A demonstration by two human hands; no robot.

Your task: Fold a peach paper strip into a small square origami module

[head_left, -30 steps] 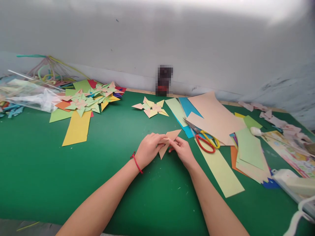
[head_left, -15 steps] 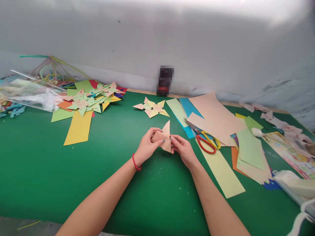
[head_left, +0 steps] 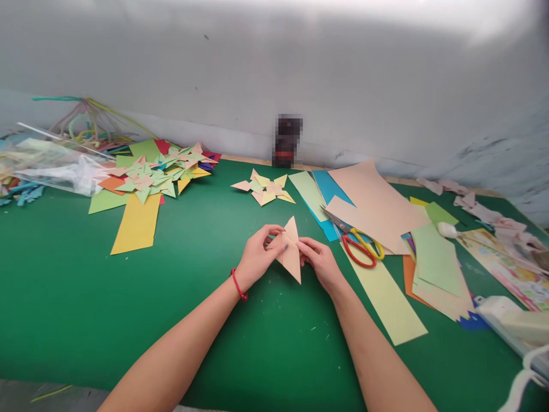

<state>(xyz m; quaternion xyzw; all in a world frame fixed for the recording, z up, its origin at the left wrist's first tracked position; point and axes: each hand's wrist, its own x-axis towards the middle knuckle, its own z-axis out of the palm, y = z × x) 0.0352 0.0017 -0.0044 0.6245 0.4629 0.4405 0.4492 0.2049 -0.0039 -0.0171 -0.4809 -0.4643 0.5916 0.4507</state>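
Stretching across the background, a pale grey wall (head_left: 257, 68) rises behind a green table (head_left: 257, 355) spread with coloured paper. On the right half, a large pink sheet (head_left: 377, 200) overlaps blue and pale green paper; a clear plastic bag (head_left: 64, 163) lies at far left. Next to the bag sits a pile of folded paper stars (head_left: 141, 178), mostly pale green and pink. A pale green strip (head_left: 388, 297) slants across the right side, and a shorter yellow strip (head_left: 137, 226) juts from the pile. Scissors (head_left: 344, 228) with red and yellow handles rest across the upper end of the pale green strip. The left hand (head_left: 256, 257) and right hand (head_left: 319, 260) meet over the middle of the table. Beyond them lies a single paper star (head_left: 273, 187). Between the hands is a folded pink paper (head_left: 291, 260), pinched narrowly by the left, thumb on its face, and by the right at its edge. A red bracelet (head_left: 236, 282) circles the left wrist.
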